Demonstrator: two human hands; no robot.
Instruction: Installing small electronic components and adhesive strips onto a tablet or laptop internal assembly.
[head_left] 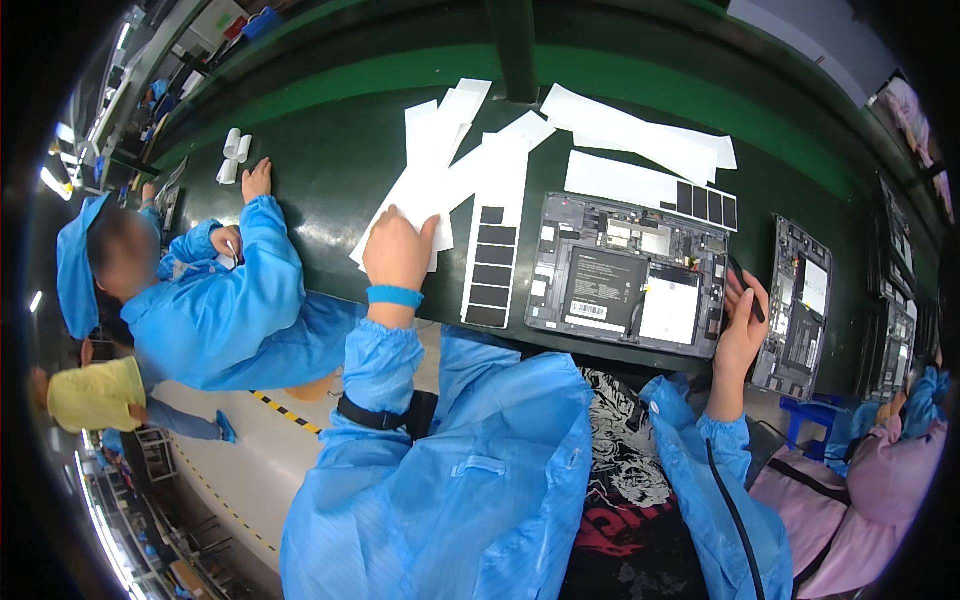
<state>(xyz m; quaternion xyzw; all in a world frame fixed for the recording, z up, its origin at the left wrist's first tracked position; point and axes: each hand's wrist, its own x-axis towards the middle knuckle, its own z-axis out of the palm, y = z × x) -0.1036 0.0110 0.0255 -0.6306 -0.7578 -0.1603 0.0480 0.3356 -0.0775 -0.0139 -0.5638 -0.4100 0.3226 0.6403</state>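
My left hand point(398, 255), with a blue band at its wrist, rests on loose white paper strips point(478, 165), thumb apart from the fingers. Whether it pinches a strip I cannot make out. Right of it lies a white strip with black rectangular pads point(492, 270). An opened tablet point(628, 280) lies before me, its battery, boards and a white panel exposed. At its right edge my right hand point(742, 325) is closed around a slim black pen-like tool point(752, 298). Behind the tablet, another backing strip with black pads point(705, 205) touches its upper edge.
More white strips point(640, 130) lie at the back. A second opened tablet point(795, 305) stands to the right, with further ones beyond. On the left, a co-worker in blue point(225, 290) works at the same dark green table point(320, 160), near small white rolls point(236, 147).
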